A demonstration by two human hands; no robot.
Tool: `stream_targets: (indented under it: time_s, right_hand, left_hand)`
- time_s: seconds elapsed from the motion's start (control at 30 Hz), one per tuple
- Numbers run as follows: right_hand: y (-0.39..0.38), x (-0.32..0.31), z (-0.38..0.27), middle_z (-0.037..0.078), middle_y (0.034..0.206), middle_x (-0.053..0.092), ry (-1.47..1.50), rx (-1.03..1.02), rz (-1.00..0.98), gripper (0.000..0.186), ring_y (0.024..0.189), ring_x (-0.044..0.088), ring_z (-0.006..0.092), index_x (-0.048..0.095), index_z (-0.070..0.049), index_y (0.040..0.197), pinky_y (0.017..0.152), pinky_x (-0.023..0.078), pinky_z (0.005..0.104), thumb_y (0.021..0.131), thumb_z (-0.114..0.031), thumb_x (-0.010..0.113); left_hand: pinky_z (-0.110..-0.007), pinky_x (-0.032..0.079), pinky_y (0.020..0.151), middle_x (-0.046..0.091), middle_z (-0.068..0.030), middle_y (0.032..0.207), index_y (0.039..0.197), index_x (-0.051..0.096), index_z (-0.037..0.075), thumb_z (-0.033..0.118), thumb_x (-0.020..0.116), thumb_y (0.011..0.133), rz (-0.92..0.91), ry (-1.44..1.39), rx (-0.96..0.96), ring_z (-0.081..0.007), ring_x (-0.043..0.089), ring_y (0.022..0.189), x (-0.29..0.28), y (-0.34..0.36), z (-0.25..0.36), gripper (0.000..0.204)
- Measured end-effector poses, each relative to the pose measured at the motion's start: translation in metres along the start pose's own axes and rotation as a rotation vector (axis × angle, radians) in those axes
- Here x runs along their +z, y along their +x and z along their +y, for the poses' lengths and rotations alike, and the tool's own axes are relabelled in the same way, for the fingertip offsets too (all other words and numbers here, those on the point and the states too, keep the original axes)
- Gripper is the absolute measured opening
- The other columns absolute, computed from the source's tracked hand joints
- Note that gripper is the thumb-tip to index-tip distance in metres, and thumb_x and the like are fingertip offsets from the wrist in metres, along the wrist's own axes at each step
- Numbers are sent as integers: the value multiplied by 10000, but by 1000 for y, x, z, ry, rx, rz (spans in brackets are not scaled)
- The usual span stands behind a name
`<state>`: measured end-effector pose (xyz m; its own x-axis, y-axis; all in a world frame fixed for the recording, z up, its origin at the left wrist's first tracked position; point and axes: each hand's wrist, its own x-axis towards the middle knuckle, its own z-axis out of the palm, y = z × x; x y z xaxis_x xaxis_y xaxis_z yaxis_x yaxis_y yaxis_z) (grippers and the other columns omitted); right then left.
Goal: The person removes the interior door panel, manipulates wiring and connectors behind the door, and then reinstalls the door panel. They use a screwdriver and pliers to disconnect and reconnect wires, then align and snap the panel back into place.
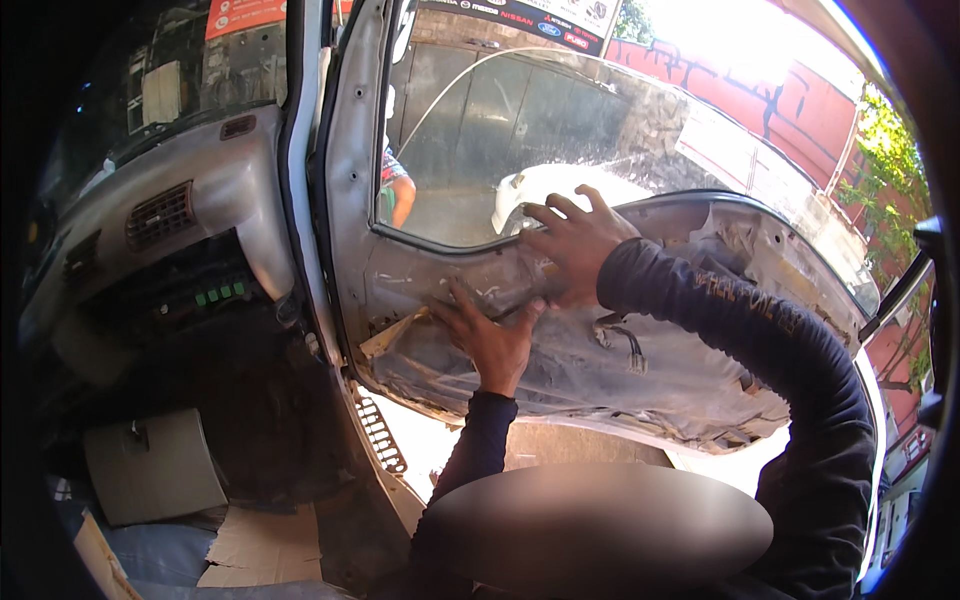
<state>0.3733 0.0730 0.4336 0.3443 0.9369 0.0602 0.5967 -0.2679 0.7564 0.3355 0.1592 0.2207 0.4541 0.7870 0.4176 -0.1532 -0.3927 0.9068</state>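
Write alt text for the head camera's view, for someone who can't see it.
A person's left hand and right hand, fingers spread, are at the stripped inner side of an open car door, near its window's lower edge. Wiring dangles on the door to their right; a dashboard with air vents stands at the left.

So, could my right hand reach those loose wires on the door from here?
Probably yes: the wires lie uncovered on the door, just below your right hand, and nothing visible blocks the way between them.
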Motion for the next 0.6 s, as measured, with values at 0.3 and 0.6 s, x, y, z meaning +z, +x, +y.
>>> stream_targets:
  time_s: [0.3,0.6]
  right_hand:
    - [-14,-9,12,57,1501,468,25,-11,31,967,1400,421,287,528,-230,1422,1131,289,587,595,-591,874]
    - [-43,-28,32,66,1537,442,14,117,57,967,1430,404,293,510,-235,1442,1166,261,595,617,-598,862]
  left_hand:
    - [-699,120,1159,-7,-459,1566,1605,119,31,719,815,665,38,18,9,-616,23,1474,5,3,2,1356]
    - [-653,154,1179,93,-462,1553,1578,200,-19,700,822,675,34,24,-7,-598,87,1477,-1,-2,6,1311]
